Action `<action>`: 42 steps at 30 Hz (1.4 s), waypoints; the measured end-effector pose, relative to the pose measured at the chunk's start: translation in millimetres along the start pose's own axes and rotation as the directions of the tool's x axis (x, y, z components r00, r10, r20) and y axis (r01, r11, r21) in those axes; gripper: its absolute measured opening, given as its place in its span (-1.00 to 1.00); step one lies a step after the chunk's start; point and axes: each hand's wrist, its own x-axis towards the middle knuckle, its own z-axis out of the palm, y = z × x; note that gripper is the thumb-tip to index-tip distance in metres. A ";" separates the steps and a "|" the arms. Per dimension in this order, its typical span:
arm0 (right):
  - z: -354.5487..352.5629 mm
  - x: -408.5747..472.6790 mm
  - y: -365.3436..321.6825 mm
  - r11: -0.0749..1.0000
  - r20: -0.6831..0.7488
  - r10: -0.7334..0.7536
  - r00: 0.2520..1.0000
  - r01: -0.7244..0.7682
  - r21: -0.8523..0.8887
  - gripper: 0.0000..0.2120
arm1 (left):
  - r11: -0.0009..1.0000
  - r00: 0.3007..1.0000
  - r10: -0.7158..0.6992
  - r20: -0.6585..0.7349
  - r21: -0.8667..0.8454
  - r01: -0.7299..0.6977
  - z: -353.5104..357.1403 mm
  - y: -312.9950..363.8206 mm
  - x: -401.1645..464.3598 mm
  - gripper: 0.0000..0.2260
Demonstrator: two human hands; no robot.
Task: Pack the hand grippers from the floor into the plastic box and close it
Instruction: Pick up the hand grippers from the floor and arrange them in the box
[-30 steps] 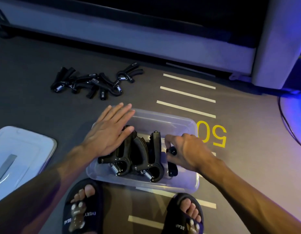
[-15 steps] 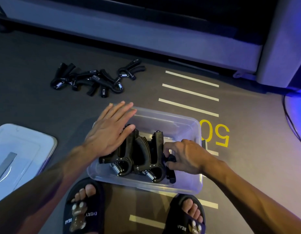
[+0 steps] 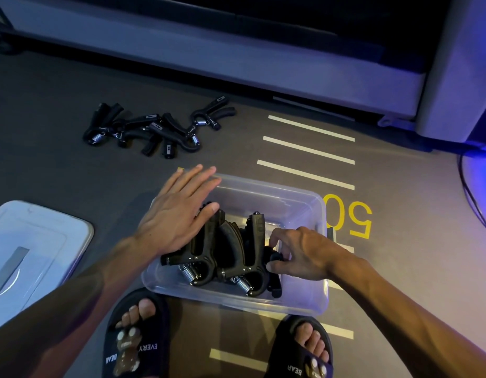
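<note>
- Head view, looking down at the floor [image 3: 59,165]: clear plastic box [image 3: 322,271] between two slippered feet, lid off, partly packed.
- Inside: at least two black hand grippers standing on edge side by side [image 3: 228,246], springs toward the near wall; a third dark piece at the right end [image 3: 275,285], mostly hidden, possibly another gripper.
- Left hand [image 3: 176,216] spread flat, fingers extended and grasping nothing, pressed against the left side of the packed row to steady it.
- Right hand [image 3: 299,255] curled at the right end of the row, fingertips pinching a dark gripper handle and seating it beside the others; exact hold hard to make out in the dim light.
- Still on the floor beyond the box, well apart: a loose pile of black grippers [image 3: 157,129], several tangled together, untouched.
- Lid [image 3: 37,241] lying flat on the floor to the left, away from the box.
- Judged progress: under halfway. Packing begun, far half of the box still bare, the pile yet to be fetched, lid yet to be fitted and pressed shut.
</note>
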 end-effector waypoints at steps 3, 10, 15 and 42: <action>-0.9 -0.1 -0.5 1.000 0.003 0.006 1.000 -0.005 -0.006 -0.51 | 1.000 1.000 0.003 0.001 0.006 -0.003 1.5 -0.8 0.1 -0.49; -21.5 -2.7 -0.1 1.000 -0.050 0.003 0.999 -0.003 0.016 -0.60 | 1.000 1.000 -0.001 -0.007 0.021 0.001 2.4 -0.8 -0.1 -0.49; -59.1 3.7 -15.8 0.994 -0.262 -0.089 0.961 0.102 0.035 -0.68 | 1.000 1.000 -0.010 -0.007 -0.001 0.010 0.0 0.5 1.6 -0.49; -100.2 200.3 -21.5 0.906 -0.393 -0.080 0.916 0.231 0.354 -0.85 | 0.872 0.878 -0.468 0.098 0.214 0.441 38.5 -209.3 133.6 -0.43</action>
